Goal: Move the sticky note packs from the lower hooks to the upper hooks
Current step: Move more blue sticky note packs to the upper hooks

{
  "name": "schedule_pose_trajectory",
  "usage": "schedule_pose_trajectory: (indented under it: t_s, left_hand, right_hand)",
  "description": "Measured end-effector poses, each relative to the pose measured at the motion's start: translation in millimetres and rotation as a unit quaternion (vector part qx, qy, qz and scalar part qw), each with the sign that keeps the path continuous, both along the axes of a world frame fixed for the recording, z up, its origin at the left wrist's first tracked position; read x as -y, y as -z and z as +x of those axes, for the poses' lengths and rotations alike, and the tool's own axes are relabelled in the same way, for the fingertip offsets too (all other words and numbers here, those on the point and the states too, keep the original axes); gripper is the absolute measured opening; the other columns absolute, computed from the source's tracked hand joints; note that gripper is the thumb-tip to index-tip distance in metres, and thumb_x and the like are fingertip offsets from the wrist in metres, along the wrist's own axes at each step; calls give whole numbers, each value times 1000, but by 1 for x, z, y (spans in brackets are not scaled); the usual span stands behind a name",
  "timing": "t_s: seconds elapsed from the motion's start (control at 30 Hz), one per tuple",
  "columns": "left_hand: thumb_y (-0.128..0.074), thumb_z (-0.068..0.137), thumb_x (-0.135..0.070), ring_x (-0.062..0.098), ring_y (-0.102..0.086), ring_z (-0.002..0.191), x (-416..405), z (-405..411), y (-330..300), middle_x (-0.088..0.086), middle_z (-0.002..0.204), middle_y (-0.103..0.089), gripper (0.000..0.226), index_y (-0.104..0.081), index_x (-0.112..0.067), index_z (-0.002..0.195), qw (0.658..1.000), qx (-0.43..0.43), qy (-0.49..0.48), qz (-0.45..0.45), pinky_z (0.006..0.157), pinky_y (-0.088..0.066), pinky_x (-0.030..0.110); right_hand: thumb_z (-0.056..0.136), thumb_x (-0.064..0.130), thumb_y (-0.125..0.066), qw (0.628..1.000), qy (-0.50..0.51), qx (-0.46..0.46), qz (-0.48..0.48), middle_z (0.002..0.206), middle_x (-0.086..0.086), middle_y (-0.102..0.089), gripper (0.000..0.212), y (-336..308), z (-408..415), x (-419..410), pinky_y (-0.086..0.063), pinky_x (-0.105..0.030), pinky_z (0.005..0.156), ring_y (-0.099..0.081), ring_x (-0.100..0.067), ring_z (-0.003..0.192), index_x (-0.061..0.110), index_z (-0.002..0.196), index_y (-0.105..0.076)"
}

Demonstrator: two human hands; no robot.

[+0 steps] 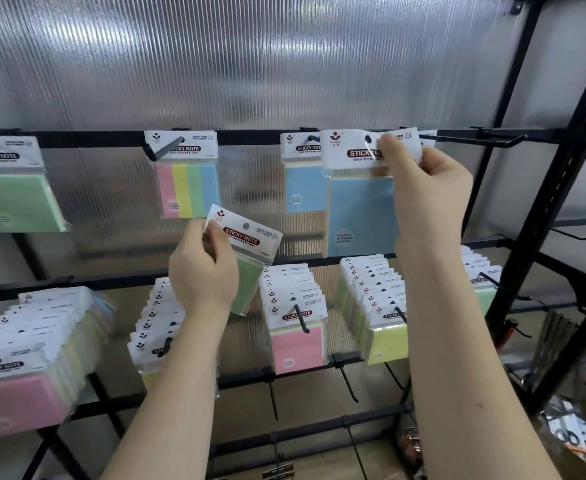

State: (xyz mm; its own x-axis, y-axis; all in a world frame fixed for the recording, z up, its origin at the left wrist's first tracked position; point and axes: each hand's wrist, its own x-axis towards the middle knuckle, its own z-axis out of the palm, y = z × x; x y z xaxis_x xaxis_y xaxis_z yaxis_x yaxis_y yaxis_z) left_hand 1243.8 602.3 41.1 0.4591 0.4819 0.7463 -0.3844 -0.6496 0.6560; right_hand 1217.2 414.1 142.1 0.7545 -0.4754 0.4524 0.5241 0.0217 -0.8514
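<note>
My right hand (426, 188) pinches the white header of a blue sticky note pack (361, 209) and holds it up at the upper rail, in front of another blue pack (302, 188) that hangs on an upper hook. My left hand (201, 268) grips a green sticky note pack (246, 244) between the two rails, tilted to the right. On the upper hooks also hang a four-colour pack (187, 188) and a green pack (14, 195). Thick rows of packs fill the lower hooks: pink-fronted (296, 344), yellow-green (385, 337) and pink at far left (18, 393).
An empty upper hook (485, 140) sticks out to the right of my right hand. Bare black hooks (348, 379) jut forward below the lower row. A black frame post (554, 209) stands on the right, with clutter at the lower right (579, 427).
</note>
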Motion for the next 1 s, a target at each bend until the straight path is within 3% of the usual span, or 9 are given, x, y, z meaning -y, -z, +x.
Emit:
schedule_pose_trajectory:
  t_s: [0.17, 0.33, 0.43, 0.6, 0.73, 0.9, 1.0]
  left_hand:
    - [-37, 94, -28, 10, -49, 58, 1, 0, -1, -11, 62, -47, 27, -41, -13, 72, 1000, 6, -1, 1, 47, -29, 17]
    - [-37, 94, -27, 3, -42, 52, 2, -1, -2, -16, 57, -41, 28, -38, -13, 70, 1000, 7, -10, -1, 47, -25, 16]
    - [-37, 94, -28, 6, -45, 54, 3, -1, -2, -13, 59, -44, 27, -40, -12, 71, 1000, 9, -7, 0, 47, -26, 17]
    - [-37, 93, -27, 5, -43, 52, 7, -1, 0, -12, 57, -44, 28, -43, -11, 71, 1000, 10, 0, -6, 47, -26, 19]
    - [-37, 93, -27, 4, -41, 50, 8, -3, 2, -12, 56, -42, 30, -42, -10, 70, 1000, 5, 4, -7, 46, -26, 20]
    - [-37, 94, -27, 3, -39, 49, 9, -5, 2, -14, 55, -40, 29, -41, -10, 69, 1000, -7, -8, -14, 47, -23, 18]
    - [-36, 93, -29, 4, -39, 50, 9, -7, 3, -13, 55, -41, 30, -40, -10, 69, 1000, -16, -13, -18, 46, -25, 20]
  right_hand:
    - [83, 28, -68, 1000, 2, -14, -22, 48, 13, -52, 29, -7, 1, -1, -33, -16, 49, -39, -6, 46, 17, 58, -57]
    - [82, 27, -68, 1000, -8, -22, -18, 57, 4, -54, 30, -1, 1, 4, -32, -16, 49, -39, -9, 49, 1, 70, -61]
    - [83, 26, -68, 999, -12, -20, -26, 48, 12, -53, 28, 0, 0, 5, -33, -15, 48, -40, -6, 45, 11, 62, -57]
    - [82, 26, -69, 999, -2, -2, -48, 52, 11, -61, 26, -2, 0, 4, -36, -19, 53, -46, -7, 49, 14, 60, -61]
    - [83, 26, -69, 998, 11, 8, -68, 44, 14, -53, 39, -3, 5, 4, -30, -15, 44, -40, -3, 43, 20, 49, -50]
    - [87, 33, -66, 995, -23, -27, -91, 44, 19, -56, 33, 3, 35, -1, -35, -19, 51, -44, 0, 45, 22, 57, -57]
    - [90, 30, -64, 993, -47, -58, -91, 54, 14, -61, 28, 2, 67, -10, -32, -12, 46, -42, 6, 43, 19, 64, -60]
